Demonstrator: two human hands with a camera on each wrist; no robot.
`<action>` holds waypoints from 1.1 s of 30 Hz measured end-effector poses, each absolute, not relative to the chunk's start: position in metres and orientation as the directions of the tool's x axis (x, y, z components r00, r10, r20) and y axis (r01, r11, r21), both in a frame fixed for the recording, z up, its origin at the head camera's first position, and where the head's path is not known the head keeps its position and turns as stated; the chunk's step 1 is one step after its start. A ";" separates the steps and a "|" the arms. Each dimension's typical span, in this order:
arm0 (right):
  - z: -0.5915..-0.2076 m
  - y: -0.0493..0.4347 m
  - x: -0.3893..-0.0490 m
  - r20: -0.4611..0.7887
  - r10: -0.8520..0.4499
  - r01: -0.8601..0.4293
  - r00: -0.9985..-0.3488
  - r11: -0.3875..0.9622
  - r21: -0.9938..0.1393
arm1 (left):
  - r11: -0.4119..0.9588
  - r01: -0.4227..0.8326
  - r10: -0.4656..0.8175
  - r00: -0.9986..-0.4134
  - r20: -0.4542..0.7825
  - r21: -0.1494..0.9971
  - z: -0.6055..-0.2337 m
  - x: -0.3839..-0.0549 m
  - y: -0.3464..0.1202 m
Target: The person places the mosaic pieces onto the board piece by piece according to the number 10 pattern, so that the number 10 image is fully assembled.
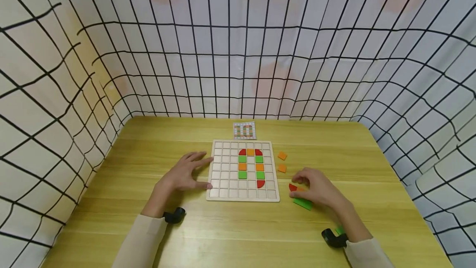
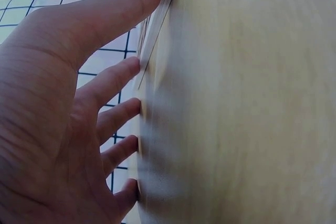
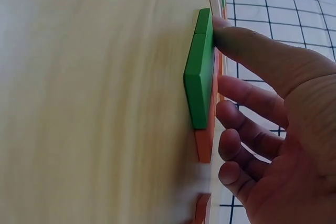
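A pale gridded board (image 1: 224, 181) lies on the table with red, orange and green flat pieces forming an arch on its right half. My left hand (image 1: 184, 173) is spread at the board's left edge, thumb tip and a fingertip touching it. To the right of the board, my right hand (image 1: 316, 187) hovers low over a small group of pieces. A red rounded piece (image 1: 292, 187) shows between its thumb and forefinger, which stand apart. Under the thumb are green pieces (image 3: 199, 77), with an orange piece (image 3: 203, 145) beside them in the right wrist view.
Two orange squares (image 1: 282, 156) lie just right of the board. A small pattern card (image 1: 244, 130) sits behind it. Another green piece (image 1: 340, 230) is partly hidden by the right wrist. White walls with a black grid (image 1: 238, 65) enclose the wooden table (image 1: 230, 235).
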State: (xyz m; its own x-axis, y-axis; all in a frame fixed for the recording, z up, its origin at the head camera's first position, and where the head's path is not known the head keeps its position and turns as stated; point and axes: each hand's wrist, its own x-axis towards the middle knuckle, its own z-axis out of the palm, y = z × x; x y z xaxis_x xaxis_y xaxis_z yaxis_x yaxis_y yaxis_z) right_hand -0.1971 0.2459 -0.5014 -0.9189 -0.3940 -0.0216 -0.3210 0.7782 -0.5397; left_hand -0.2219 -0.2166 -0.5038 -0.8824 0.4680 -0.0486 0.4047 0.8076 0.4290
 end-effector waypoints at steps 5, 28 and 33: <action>-0.502 0.251 -0.196 -0.009 -0.405 -0.337 -0.914 0.773 -0.537 | 0.809 0.394 0.461 -0.886 -0.054 0.436 -0.504 -0.221 -0.218; -0.492 0.210 -0.207 0.029 -0.442 -0.366 -0.897 0.704 -0.609 | 0.810 0.386 0.457 -0.888 -0.061 0.442 -0.505 -0.222 -0.217; -0.490 0.186 -0.211 0.040 -0.480 -0.393 -0.876 0.664 -0.636 | 0.808 0.392 0.460 -0.886 -0.056 0.440 -0.504 -0.223 -0.217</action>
